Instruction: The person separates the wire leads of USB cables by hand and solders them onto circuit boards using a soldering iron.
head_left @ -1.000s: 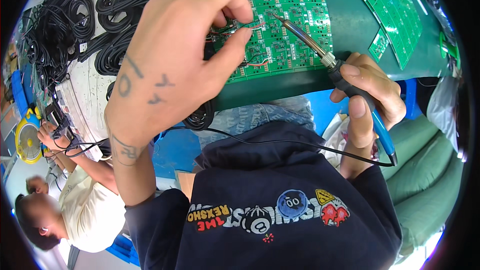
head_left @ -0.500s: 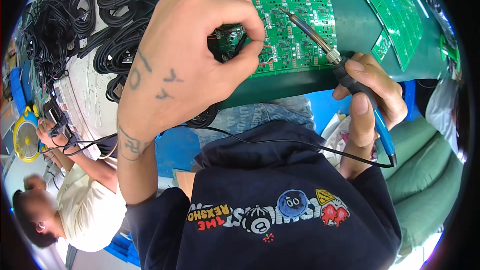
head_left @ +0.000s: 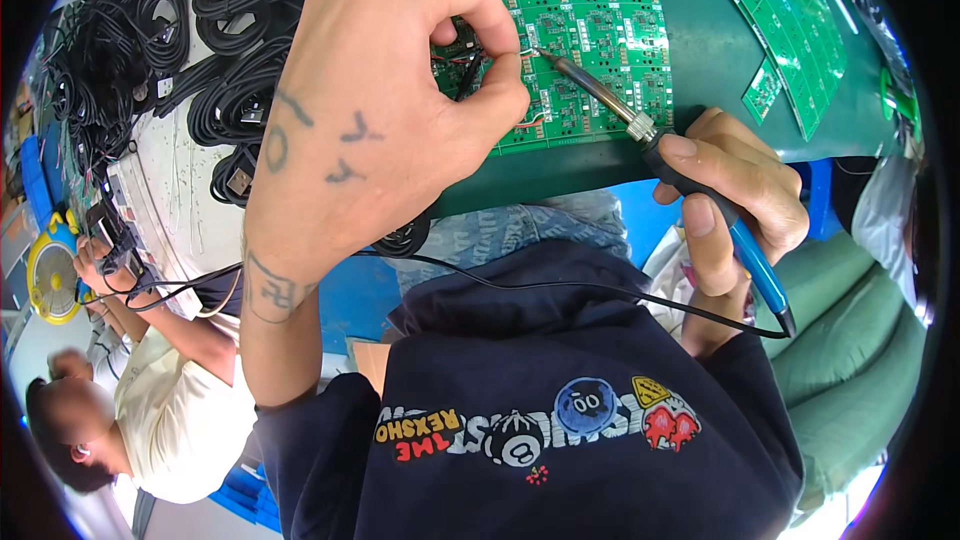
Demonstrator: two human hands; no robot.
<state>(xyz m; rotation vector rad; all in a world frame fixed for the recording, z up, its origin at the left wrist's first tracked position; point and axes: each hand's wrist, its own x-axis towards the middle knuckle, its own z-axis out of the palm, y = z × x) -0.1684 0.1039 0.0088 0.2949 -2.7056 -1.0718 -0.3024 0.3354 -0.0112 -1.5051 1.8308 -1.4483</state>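
Note:
My right hand grips a soldering iron with a black grip and blue handle. Its metal tip reaches the green circuit board panel, close to the fingertips of my left hand. Those fingers are pinched on a thin cable with a black sheath and fine red and white wire ends, partly hidden behind the hand. At the tip, the wire end lies against the board. Another wire end rests on the panel nearer me.
Coiled black cables cover the white surface at left. More green boards lie on the green mat at right. The iron's cord crosses my front. Another person sits at left by a yellow fan.
The soldering iron's tip has moved left and slightly nearer, down to the wire end at my left fingertips. My left hand has shifted a little and its finger loop has narrowed.

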